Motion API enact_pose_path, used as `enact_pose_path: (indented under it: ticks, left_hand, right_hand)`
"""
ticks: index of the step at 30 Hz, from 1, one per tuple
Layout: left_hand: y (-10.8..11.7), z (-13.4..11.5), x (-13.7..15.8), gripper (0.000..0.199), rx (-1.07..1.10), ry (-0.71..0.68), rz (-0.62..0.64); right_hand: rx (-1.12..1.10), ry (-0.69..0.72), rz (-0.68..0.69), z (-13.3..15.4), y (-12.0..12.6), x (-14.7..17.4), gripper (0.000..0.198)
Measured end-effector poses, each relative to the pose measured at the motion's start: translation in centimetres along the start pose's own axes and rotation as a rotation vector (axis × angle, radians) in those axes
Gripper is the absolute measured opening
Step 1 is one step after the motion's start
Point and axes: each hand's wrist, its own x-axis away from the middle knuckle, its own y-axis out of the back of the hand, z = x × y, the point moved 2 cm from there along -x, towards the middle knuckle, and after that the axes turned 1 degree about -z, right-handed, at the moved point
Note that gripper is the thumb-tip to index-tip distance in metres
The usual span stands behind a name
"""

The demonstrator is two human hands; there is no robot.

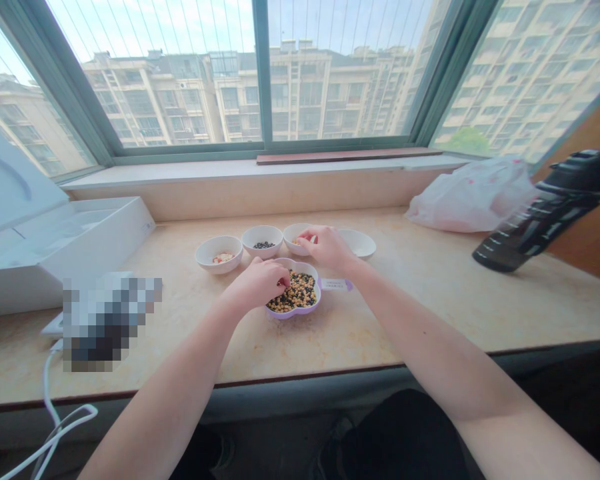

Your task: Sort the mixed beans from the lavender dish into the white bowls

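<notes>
Lobed dish (295, 313), frame centre, is holding mixed beans (305, 288), most seemingly remaining; left hand (260, 283), fingers curled, is resting over it, right hand (331, 247), fingertips bunched, at third bowl (295, 250), pinched contents untellable; two leftward bowls (220, 269) are holding small portions.

"How are the arms lying?"

"Both are stretching forward, bare; the left arm (180, 373) is slanting inward from the lower left, and the right arm (420, 333) is slanting inward from the lower right."

"Which hand is sitting farther out?"

"The right hand (330, 245). Its back is facing up, and its fingers (307, 233) are bending leftward and down, drawing close together at the tips."

"And the left hand (264, 280)?"

"It is sitting a little nearer the body, back upward, its fingers curling under toward the thumb."

"Is either hand gripping anything?"

"The fingertips are showing too small for me to tell."
</notes>
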Motion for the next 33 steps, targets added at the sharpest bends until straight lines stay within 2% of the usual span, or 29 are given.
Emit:
enact_pose_path:
  ticks: [10,14,24,28,33]
  left_hand:
    - [-0.2,-0.1,-0.1,0.025,-0.022,-0.027,-0.035]
    - [-0.3,0.1,-0.1,0.028,0.036,-0.055,-0.080]
    - [0.1,-0.2,0.0,0.016,0.197,-0.040,-0.171]
    - [0.0,-0.5,-0.2,0.017,0.213,-0.032,-0.181]
    - [1.5,-1.0,-1.3,0.021,0.203,-0.090,-0.158]
  right_hand:
    - [0.019,0.029,-0.010,0.0,0.0,0.0,0.018]
    - [0.018,0.026,0.001,0.0,0.0,0.1,0.018]
    - [-0.011,0.067,0.019,0.1,-0.1,0.4,0.018]
    - [-0.014,0.056,0.044,-0.1,-0.1,0.4,0.018]
    - [-0.006,0.049,0.059,-0.6,-0.2,0.1,0.019]
